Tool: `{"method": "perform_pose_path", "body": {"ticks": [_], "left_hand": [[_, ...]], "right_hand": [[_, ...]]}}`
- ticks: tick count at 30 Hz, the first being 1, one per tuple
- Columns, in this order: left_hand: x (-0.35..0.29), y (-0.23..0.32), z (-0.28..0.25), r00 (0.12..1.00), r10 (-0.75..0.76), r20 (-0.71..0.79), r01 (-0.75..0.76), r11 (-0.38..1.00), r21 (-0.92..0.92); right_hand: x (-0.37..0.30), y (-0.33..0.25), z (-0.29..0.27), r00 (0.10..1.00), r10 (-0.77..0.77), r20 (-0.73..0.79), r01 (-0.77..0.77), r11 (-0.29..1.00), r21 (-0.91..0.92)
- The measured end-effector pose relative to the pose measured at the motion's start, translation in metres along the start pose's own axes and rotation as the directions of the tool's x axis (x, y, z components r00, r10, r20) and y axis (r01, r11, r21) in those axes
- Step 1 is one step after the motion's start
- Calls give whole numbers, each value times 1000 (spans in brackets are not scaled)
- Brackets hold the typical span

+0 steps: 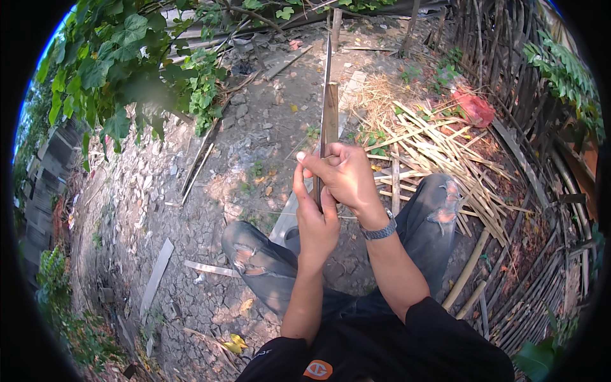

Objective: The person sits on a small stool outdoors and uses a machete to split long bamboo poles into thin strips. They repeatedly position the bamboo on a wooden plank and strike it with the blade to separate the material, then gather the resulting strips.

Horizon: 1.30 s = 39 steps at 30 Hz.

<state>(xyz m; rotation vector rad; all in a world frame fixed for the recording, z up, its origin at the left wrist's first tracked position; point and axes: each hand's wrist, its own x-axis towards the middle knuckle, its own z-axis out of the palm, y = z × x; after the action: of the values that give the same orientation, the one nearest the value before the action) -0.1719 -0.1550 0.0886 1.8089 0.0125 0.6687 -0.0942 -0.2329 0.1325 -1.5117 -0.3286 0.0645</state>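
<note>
Both of my hands meet at the middle of the view, in front of my bent knees. Between them rises a long, narrow, dark blade-like strip [328,67], seen edge-on and pointing away from me. A flat brown piece of wood [331,111] stands close along its right side; whether the two are joined I cannot tell. My right hand [347,175], with a grey watch at the wrist, is closed at the strip, its thumb lying across toward the left. Lower down, my left hand [315,219] has its thumb and fingers around the strip's near end.
To the right lies a heap of pale split sticks [439,153], with a red bag [474,108] beyond it. A stick fence [541,114] lines the right side. Leafy vines [121,57] hang at the upper left. Flat wood strips [156,277] lie on the cracked soil.
</note>
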Motion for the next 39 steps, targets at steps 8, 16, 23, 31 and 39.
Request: {"method": "perform_pose_path", "body": {"ticks": [8,16,23,31,39], "left_hand": [[9,15,-2,997,2,-73,10,988,152],[2,9,-14,996,-45,-72,48,998,49],[0,19,-21,994,-110,1,109,992,-54],[-9,22,-34,996,-80,29,83,989,-122],[-2,28,-47,997,-76,-5,76,995,-63]], "right_hand": [[-34,-29,-47,941,-284,-183,263,956,-130],[-90,205,-272,756,-133,-641,-141,923,-358],[-240,464,-240,717,467,-517,-674,277,-685],[-210,445,-222,498,740,-452,-812,216,-542],[-133,353,-266,502,783,-367,-864,476,-166]]}}
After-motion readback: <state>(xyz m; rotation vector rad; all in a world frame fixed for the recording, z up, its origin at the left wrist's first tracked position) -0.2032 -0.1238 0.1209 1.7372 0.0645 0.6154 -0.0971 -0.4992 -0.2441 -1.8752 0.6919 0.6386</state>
